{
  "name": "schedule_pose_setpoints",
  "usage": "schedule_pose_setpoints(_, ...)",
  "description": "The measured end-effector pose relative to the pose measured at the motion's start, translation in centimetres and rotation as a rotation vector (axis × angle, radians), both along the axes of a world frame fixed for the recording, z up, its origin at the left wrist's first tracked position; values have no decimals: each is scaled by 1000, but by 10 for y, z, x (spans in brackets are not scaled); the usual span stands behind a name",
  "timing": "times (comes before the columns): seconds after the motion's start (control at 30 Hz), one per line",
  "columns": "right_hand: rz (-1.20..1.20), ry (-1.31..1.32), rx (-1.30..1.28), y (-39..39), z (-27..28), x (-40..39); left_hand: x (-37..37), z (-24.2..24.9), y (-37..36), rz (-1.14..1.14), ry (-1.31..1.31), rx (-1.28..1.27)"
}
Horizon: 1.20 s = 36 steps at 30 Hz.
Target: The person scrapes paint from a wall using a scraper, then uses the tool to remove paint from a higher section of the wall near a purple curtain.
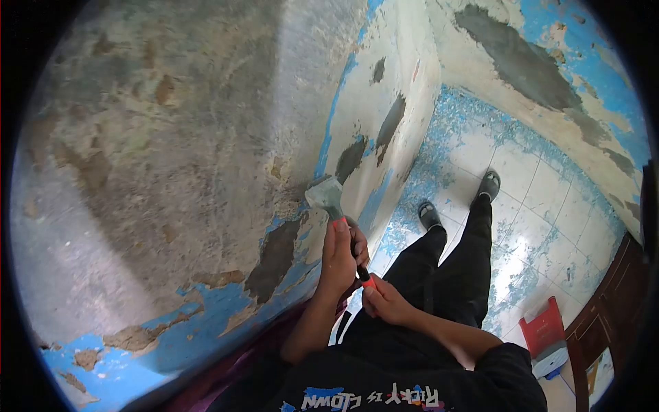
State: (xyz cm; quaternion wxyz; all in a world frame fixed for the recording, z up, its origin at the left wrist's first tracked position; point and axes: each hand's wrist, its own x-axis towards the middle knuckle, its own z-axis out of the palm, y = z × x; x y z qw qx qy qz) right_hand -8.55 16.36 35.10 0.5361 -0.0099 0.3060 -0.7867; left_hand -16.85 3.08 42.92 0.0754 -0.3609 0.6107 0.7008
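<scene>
Fingers clamped on a scraper (336, 211), the left hand (338, 253) grips nearest the blade (325, 194), angled toward 11 o'clock at a peeling wall (199, 165); the right hand (386, 302) clasps the handle's end (368, 281) at 5 o'clock.

Left hand (342, 253) curled, farther forward than the curled right hand (387, 301), right forearm (449, 330) angled inward.

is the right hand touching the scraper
Touching. The head view shows the right hand closed around the red handle end of the scraper.
</scene>
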Motion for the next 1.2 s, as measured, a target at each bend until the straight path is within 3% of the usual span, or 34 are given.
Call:
schedule_pose_setpoints(0.1, 18, -16, -96, -9, -14, 27, 26, -4, -6, -77, -10, -94)
schedule_pose_setpoints(0.27, 84, -10, -84, -12, -6, 45, 51, 4, -13, 27, -16, -117)
schedule_pose_setpoints(0.63, 7, 205, 196, -7, 15, 35, 29, 16, -6, 13, -33, -71)
schedule_pose_setpoints(0.83, -14, 106, 198, -18, 27, 28, 19, 20, -11, -7, -57, -50)
schedule_pose_setpoints(1.03, -32, 188, 206, -21, 26, 32, 23, 18, -13, -21, -39, -67)
schedule_pose_setpoints(1.2, -70, -104, 117, -27, 40, 8, -17, 20, -14, -76, -28, -32)
